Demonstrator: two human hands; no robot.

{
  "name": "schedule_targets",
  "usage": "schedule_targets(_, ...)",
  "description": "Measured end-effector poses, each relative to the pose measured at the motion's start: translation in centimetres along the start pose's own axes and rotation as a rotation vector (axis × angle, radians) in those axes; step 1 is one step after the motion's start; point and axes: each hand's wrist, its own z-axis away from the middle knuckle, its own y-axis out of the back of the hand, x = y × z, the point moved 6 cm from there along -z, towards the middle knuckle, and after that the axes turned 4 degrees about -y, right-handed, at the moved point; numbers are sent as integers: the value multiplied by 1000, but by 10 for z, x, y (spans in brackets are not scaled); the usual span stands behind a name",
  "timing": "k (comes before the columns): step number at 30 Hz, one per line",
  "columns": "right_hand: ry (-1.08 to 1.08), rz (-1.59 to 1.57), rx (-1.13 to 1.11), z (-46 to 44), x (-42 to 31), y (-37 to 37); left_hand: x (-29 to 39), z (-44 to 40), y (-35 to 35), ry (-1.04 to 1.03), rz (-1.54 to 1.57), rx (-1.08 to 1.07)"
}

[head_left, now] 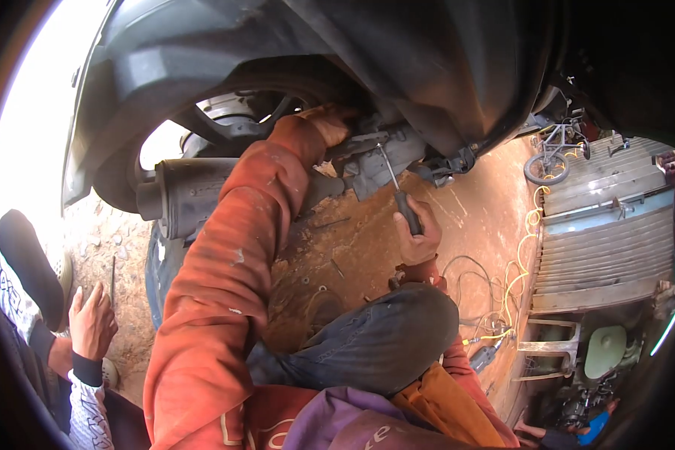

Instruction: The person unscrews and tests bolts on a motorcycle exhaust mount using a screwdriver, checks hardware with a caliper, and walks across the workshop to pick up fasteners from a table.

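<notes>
Head view: my right hand [420,234] is wrapped around a screwdriver [402,201], its tip at the grey casing [369,169] below the bodywork [427,60]. My left hand [327,124] reaches in near the wheel [202,127], partly lost in shadow; I cannot tell whether its grip is closed on anything. I judge the step to be prying or turning something there; next I'd want the tip firmly seated and the left hand steadying.
</notes>
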Motion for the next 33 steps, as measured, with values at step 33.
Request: schedule_targets(33, -719, -681, -151, 15, 31, -17, 5, 5, 2, 12, -67, 29)
